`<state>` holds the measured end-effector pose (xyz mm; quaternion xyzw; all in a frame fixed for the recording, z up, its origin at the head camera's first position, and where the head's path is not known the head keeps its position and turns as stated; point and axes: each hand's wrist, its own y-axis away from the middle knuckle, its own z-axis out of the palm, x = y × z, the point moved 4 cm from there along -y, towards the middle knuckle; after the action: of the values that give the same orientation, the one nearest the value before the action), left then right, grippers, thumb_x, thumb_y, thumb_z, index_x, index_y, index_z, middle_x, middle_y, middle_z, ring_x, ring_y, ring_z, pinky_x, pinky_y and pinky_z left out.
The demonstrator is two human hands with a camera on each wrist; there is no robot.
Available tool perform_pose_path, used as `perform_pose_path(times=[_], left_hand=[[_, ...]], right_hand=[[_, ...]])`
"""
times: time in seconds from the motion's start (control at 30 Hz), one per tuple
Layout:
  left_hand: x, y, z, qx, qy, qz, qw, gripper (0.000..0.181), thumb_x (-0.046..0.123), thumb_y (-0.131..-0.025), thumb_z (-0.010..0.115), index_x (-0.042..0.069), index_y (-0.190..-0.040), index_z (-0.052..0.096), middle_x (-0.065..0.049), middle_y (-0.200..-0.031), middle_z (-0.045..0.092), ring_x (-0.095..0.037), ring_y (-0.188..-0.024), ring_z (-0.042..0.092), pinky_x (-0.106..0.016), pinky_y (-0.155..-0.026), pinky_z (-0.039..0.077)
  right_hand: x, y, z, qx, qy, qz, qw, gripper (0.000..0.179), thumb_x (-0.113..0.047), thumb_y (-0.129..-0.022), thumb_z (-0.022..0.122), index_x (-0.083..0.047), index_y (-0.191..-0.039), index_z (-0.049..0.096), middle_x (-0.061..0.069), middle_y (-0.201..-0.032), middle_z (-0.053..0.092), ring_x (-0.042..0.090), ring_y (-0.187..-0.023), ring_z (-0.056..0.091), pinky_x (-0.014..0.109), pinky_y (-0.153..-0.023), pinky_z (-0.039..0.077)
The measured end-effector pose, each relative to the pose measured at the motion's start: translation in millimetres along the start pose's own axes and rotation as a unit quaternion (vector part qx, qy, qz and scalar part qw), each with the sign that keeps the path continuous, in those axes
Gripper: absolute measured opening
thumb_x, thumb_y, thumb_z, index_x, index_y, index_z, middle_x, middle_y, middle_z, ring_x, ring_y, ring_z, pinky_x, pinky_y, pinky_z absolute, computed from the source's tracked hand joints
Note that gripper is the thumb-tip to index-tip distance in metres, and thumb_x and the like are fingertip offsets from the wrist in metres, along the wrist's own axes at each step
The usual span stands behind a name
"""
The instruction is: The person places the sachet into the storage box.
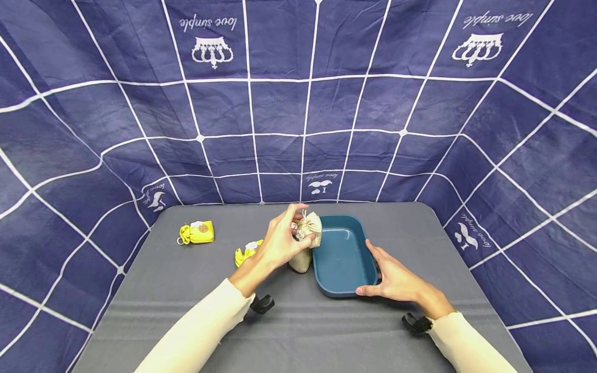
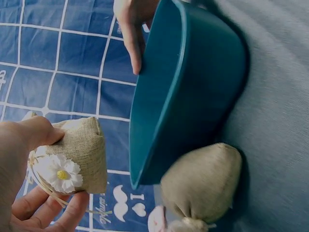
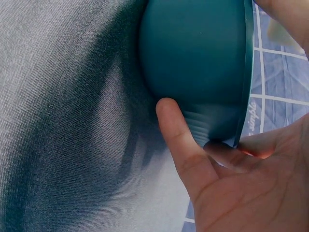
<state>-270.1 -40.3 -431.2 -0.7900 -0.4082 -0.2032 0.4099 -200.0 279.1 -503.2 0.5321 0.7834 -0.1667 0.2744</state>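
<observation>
Beige linen makes the small drawstring sachet (image 1: 313, 228) which the left hand (image 1: 281, 237) pinches between the thumb and the fingers, in a narrow grip. The left wrist view shows a white flower (image 2: 60, 174) on this sachet. The right hand (image 1: 396, 277) is spread wide around the near right corner of the teal plastic tub (image 1: 342, 261), its thumb at the near end and its fingers along the right side.

The tub stands between the two hands, and its long axis runs away from the person. The important relation, I judge, is that the held sachet is at the left long rim, toward the far end, and seems to be higher than this rim. The left hand is nearer to that side; in the left wrist view a gap separates sachet and tub.

Just left of the tub, a second linen sachet (image 1: 300, 261) lies on the grey tablecloth (image 1: 298, 331); whether they touch I cannot tell. Further left there is a yellow pouch (image 1: 246, 252), then another yellow pouch with a ring (image 1: 200, 232). Behind everything hangs a navy grid curtain (image 1: 280, 109).

The left hand covers the upper part of the second sachet in the head view, and the left forearm partly hides the nearer yellow pouch. A pinkish scrap (image 2: 157, 219), cut by the lower edge of the left wrist view, is hard to identify.
</observation>
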Motion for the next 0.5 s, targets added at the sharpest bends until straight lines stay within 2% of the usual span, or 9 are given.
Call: perform_pose_path(times=[0.27,0.5], left_hand=[[11.0,-28.8,20.6,-0.028,-0.022,0.011,0.9993,0.072,0.017,-0.093,0.095,0.015,-0.156,0.06,-0.018,-0.126,0.083,-0.031,-0.111,0.083,-0.047,-0.098,0.07],[14.3,-52.4,42.6,-0.048,-0.013,0.015,0.9987,0.071,0.015,-0.094,0.095,0.013,-0.156,0.06,-0.015,-0.126,0.085,-0.03,-0.115,0.083,-0.049,-0.101,0.068]], right_hand=[[1,0.1,0,-0.001,0.002,0.002,1.0,0.143,-0.06,-0.085,0.101,0.011,-0.18,0.021,0.032,-0.173,0.05,0.03,-0.132,0.069,0.037,-0.104,0.066],[2,-0.9,0,-0.004,-0.007,-0.005,1.0,0.143,-0.058,-0.086,0.101,0.012,-0.18,0.02,0.032,-0.173,0.049,0.03,-0.13,0.07,0.031,-0.1,0.066]])
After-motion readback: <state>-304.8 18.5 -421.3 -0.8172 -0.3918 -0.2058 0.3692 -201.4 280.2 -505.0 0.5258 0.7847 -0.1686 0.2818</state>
